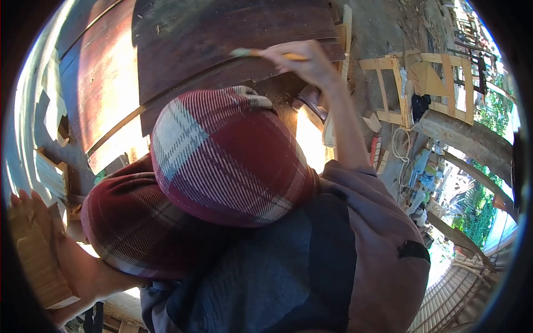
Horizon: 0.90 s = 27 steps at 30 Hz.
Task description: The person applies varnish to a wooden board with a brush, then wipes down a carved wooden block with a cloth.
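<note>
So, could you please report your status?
Right hand: grip on slim tool, over dark boards. Left hand: at wooden block. Plaid-covered knee blocks part of view.

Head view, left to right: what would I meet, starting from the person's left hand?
Left hand, by a wooden block → brush, bristles pointing left → right hand gripping it → slatted wooden frame → green foliage.
</note>
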Tool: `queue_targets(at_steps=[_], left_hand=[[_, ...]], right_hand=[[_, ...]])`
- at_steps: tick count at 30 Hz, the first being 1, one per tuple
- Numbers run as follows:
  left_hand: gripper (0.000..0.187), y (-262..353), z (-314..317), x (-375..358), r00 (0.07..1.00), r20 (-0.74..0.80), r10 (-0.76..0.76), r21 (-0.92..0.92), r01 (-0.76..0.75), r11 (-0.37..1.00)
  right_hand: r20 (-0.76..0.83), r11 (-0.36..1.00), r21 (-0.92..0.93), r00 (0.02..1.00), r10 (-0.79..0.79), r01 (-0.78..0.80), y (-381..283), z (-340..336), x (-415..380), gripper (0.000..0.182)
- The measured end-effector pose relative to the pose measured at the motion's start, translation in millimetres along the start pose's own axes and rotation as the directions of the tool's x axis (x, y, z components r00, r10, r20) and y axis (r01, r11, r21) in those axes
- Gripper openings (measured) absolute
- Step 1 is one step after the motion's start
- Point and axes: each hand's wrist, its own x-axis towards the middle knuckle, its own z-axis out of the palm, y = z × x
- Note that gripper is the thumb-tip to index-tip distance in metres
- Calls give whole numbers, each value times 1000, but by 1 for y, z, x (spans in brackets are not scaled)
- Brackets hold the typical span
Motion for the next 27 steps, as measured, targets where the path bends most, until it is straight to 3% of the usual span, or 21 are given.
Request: queue_targets(at_steps=[2, 5, 6, 8, 10, 11, 13, 15, 17, 19, 22, 25, 27], left_hand=[[102, -1, -1, -2, 1000, 0, -10, -3, 10, 1000], [102, -5, 1, -4, 1000, -5, -21, 1, 21, 1000], [102, -6, 3, -1, 1000, -2, -29, -15, 28, 999], [102, -9, 2, -4, 999, -7, -39, 6, 39, 999], [102, -10, 1, -4, 999, -2, -47, 6, 47, 999], [102, -11, 2, -4, 999, -2, -46, 6, 46, 999], [102, -12, 0, -4, 999, -8, -48, 10, 48, 999], [102, -13, 0, -3, 999, -12, -46, 13, 46, 999], [102, -15, 0, -4, 999, -12, -49, 7, 49, 999], [102, -15, -1, -5, 998, -20, -58, 7, 58, 998], [102, -14, -3, -12, 998, -32, -59, 21, 60, 998], [102, -12, -1, -13, 999, -25, -49, 26, 49, 998], [103, -10, 0, -11, 998, -26, -50, 18, 51, 999]], right_hand=[[-157, 942, -327, 987, 20, -71, 2, -41, -20, 23], [-302, 908, -418, 946, -117, -21, -11, -59, -31, 25], [-291, 934, -356, 947, -134, 23, -14, -50, -29, 26], [-214, 898, -344, 908, -359, 274, -19, -9, -14, 27], [-61, 944, -22, 942, -330, 329, -22, 35, -5, 24], [-7, 979, 29, 980, -201, 201, -20, 43, -3, 26], [-90, 976, 176, 989, -118, 132, -2, 17, -6, 26], [-195, 997, 33, 978, 71, -65, 19, -39, -14, 26], [-355, 989, -88, 931, 82, -120, 39, -95, -30, 27], [-651, 871, -262, 742, 159, -416, 31, -134, -49, 31], [-665, 988, -34, 742, 91, -152, 8, -110, -51, 37], [-455, 962, 261, 869, 197, -81, 16, -69, -33, 41], [-417, 965, 238, 885, 207, -113, 55, -70, -29, 42]])
